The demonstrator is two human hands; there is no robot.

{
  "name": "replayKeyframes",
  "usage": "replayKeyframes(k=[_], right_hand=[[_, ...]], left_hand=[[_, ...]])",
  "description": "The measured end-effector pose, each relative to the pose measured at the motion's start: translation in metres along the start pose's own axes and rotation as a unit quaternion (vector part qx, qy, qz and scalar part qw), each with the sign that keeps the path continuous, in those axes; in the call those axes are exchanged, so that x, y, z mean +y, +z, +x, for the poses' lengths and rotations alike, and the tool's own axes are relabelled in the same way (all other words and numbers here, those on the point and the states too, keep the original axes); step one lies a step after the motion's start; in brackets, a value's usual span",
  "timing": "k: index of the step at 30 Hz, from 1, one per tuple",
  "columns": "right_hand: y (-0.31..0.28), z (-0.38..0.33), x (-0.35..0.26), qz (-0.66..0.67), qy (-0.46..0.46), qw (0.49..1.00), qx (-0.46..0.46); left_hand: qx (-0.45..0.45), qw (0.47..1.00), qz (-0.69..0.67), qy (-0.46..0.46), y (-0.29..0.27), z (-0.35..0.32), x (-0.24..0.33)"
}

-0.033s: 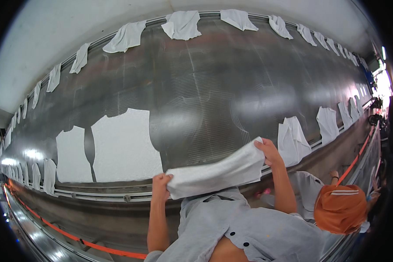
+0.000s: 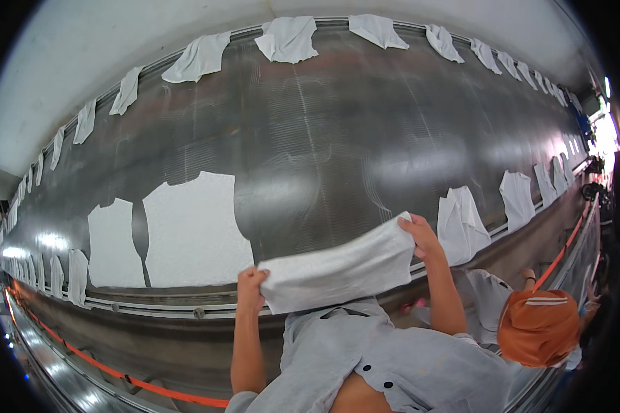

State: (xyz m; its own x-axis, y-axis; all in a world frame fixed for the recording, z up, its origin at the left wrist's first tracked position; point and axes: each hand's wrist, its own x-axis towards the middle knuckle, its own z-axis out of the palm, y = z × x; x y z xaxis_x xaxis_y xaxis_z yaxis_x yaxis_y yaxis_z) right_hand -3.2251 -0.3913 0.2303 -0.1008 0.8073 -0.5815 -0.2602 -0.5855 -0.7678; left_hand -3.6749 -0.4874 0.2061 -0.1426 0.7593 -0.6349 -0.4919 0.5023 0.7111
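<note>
On the left, a small flat cloth and a larger flat cloth lie on the dark table. The left hand, closed, pinches the left end of a white cloth at the table's near edge; the right hand pinches its right end.

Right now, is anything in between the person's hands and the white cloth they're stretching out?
No, nothing visible is in between: the left hand and right hand each grip an end of the white cloth. The nearest flat white piece lies left of it.
</note>
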Motion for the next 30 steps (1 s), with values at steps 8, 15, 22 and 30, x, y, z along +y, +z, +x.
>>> replayKeyframes(k=[8,15,22,30], right_hand=[[0.042,0.116,-0.059,0.029,-0.040,0.999,0.017],[0.040,0.191,-0.026,-0.107,-0.080,0.986,0.096],[0.028,0.192,-0.002,-0.094,-0.075,0.985,0.124],[0.028,0.178,-0.002,-0.086,-0.058,0.985,0.135]], left_hand=[[-0.028,0.992,0.028,0.119,0.044,0.114,0.072],[-0.013,0.986,0.102,0.129,0.052,0.200,0.065],[0.015,0.991,0.079,0.105,0.048,0.195,0.049],[0.002,0.993,0.080,0.092,0.034,0.188,0.035]])
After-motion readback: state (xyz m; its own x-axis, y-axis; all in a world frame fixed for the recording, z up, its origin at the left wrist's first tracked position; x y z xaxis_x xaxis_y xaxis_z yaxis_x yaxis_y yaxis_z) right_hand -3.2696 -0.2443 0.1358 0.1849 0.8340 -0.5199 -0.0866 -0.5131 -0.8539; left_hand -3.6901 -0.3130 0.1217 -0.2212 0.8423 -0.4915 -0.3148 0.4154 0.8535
